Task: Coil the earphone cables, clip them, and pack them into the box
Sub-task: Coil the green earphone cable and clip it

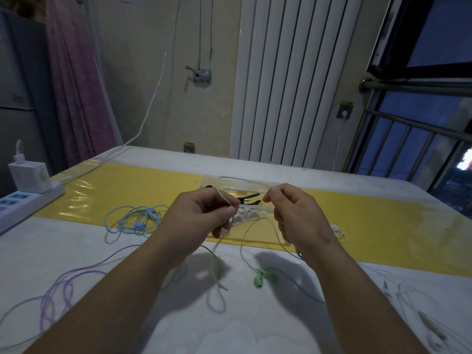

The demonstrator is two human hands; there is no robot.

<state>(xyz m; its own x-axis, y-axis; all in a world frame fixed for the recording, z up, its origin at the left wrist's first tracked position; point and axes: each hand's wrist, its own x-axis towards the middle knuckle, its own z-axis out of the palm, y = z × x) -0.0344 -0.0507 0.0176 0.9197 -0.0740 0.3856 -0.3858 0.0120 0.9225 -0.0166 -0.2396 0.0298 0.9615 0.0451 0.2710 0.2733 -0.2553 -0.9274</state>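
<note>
A pale green earphone cable (244,247) hangs between both raised hands, its green earbuds (259,279) lying on the table below. My left hand (201,217) pinches the cable between thumb and forefinger. My right hand (297,213) pinches another stretch of it a little to the right. Behind the hands stands a clear plastic box (229,183) with black clips (249,199) and a white cable inside, partly hidden by my fingers.
A tangled blue earphone cable (138,221) lies left of the hands, a purple one (58,290) at the near left, whitish ones (413,302) at the near right. A power strip (23,203) with a charger sits at the left table edge.
</note>
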